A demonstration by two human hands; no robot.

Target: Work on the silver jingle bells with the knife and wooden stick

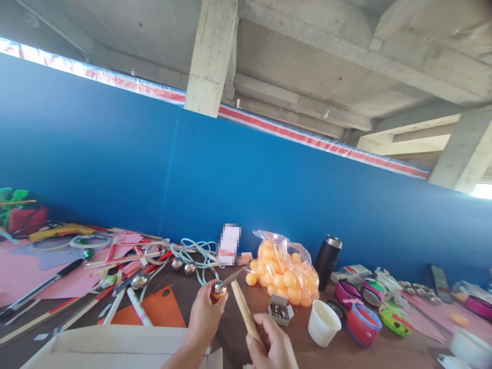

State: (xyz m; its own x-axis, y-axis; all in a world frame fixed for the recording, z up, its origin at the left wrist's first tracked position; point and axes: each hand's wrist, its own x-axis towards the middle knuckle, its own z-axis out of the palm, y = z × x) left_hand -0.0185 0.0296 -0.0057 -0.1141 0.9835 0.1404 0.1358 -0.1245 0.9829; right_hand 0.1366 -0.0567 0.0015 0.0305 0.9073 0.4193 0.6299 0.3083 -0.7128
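The left hand [206, 311] is closed around a metal ball [220, 288], gripping it between thumb and fingers; an orange edge shows at the underside of the ball. The right hand [271, 344] is closed on the lower part of a wooden stick [244, 310], which tilts up and to the left toward the ball. A grey blade [232, 278] extends between the ball and the upper end of the stick; its attachment point cannot be determined. Both hands are above the near side of the bench [238, 353].

Beyond the right hand, an open box [280, 310] of small metal parts stands in front of a clear bag [285, 271] of orange balls. A white cup [324, 323] stands to the right of the box, and a black flask [328, 262] stands upright behind the cup. An orange sheet [163, 310] and a capped marker [139, 307] lie left of the left hand.
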